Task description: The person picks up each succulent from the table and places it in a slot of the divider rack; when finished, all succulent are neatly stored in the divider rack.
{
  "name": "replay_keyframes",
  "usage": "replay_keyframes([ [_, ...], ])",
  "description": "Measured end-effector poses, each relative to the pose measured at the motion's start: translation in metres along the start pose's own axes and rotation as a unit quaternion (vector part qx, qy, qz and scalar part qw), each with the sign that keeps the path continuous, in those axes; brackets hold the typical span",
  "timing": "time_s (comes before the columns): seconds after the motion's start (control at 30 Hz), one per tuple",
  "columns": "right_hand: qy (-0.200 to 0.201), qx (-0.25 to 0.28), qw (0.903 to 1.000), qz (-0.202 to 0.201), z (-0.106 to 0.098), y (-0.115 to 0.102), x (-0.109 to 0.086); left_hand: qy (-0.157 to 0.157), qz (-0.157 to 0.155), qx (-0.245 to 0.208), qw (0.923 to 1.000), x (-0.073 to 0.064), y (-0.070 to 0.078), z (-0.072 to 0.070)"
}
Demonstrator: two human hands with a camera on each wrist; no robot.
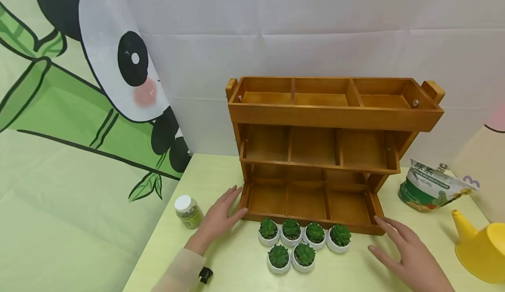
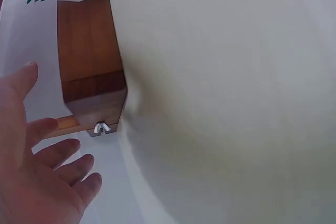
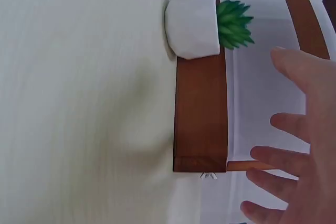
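A brown three-tier wooden shelf (image 1: 335,117) stands on the table, each tier divided into three compartments that hold nothing. My left hand (image 1: 219,215) is at the left end of its bottom tier, fingers extended beside the corner. At the opposite end, my right hand (image 1: 410,250) has its fingers spread near the front right corner. Several small succulents in white pots stand in two rows before the shelf, including one at the right (image 1: 339,238) and one in the front row (image 1: 279,259). The left wrist view shows a wing nut (image 2: 102,128) on the shelf's side.
A white-capped jar (image 1: 189,212) stands left of my left hand. On the right are a green and white pouch (image 1: 432,186) with a clip and a yellow watering can (image 1: 483,248). A small black object (image 1: 205,275) lies by the left sleeve. A white cloth (image 1: 315,29) hangs behind the shelf.
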State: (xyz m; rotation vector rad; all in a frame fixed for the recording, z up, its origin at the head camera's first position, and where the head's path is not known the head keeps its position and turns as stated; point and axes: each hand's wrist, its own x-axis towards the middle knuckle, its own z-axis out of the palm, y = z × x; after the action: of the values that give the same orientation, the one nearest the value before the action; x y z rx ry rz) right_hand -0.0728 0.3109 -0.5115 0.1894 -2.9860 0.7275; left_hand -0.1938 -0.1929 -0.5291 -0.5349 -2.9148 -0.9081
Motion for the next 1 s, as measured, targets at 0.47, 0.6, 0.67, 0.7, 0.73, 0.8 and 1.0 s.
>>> replay_keyframes([
  [0.47,0.026,0.048,0.9983,0.017,0.03,-0.023,-0.006,0.024,-0.021,-0.102,0.9942,-0.001,0.001,0.022],
  [0.6,0.003,0.061,0.9975,0.036,0.038,-0.028,-0.002,0.029,-0.023,-0.128,0.9911,-0.002,0.002,0.027],
  [0.67,-0.004,0.07,0.9967,0.042,0.042,-0.031,0.0,0.032,-0.023,-0.139,0.9895,-0.002,0.003,0.028],
  [0.7,-0.007,0.076,0.9961,0.044,0.044,-0.032,0.0,0.033,-0.023,-0.144,0.9888,-0.002,0.003,0.029],
  [0.73,-0.007,0.082,0.9955,0.047,0.046,-0.033,0.001,0.035,-0.022,-0.149,0.9879,-0.002,0.003,0.029],
  [0.8,-0.011,0.092,0.9941,0.057,0.05,-0.035,0.002,0.037,-0.021,-0.157,0.9867,-0.001,0.003,0.031],
  [1.0,0.004,0.124,0.9902,0.064,0.061,-0.039,0.003,0.046,-0.018,-0.173,0.9837,0.0,0.003,0.035],
])
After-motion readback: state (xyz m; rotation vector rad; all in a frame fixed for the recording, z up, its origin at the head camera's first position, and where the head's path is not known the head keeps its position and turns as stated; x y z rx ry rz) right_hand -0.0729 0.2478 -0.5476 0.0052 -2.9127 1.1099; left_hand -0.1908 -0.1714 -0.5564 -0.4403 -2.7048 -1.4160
